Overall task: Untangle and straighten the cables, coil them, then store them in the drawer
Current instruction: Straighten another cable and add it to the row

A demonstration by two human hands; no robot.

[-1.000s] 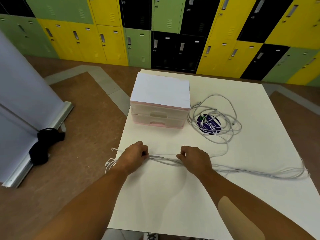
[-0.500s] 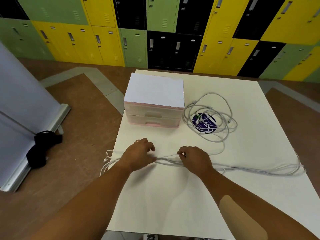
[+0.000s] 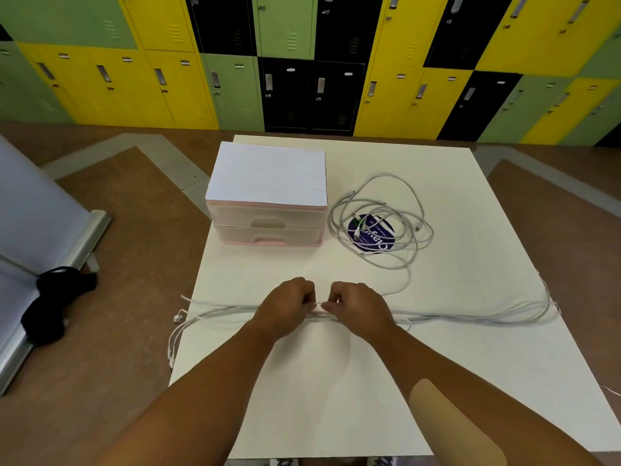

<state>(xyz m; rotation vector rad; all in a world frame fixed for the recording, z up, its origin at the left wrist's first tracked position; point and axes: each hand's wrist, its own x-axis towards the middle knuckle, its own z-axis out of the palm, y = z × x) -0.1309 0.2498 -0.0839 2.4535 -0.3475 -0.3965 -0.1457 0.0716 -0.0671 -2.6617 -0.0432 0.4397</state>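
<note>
a wall of lockers [image 3: 302, 62] in green, yellow and black fills the top of the frame, above a brown floor [image 3: 134, 230]. a white table [image 3: 336, 415] takes up the middle and lower right of the frame. a pale banner stand [image 3: 37, 213] leans along the left edge. on the upper left part of the table stands a small drawer unit [image 3: 268, 203], white on top with pink trim, both of its drawers closed. just to its right, in the upper middle of the frame, lies a loose cable tangle [image 3: 408, 242] of grey loops, apart from the drawer unit. one strand runs down from it toward a long cable bundle [image 3: 470, 319], which stretches nearly straight across the table at mid-frame. the bundle's left ends hang over the table's left edge and its right end folds back in a loop near the right edge. both hands meet at the middle of this bundle, close together, knuckles up. the left hand [image 3: 285, 307] has its fingers curled in and pinches the strands. the right hand [image 3: 359, 309] does the same just beside it, with a short stretch of cable showing between them. a black cloth [image 3: 53, 304] is heaped at the foot of the banner stand. a tan patch [image 3: 447, 422] lies on the right forearm at lower right, and a round dark blue sticker [image 3: 371, 234] sits under the tangle.
</note>
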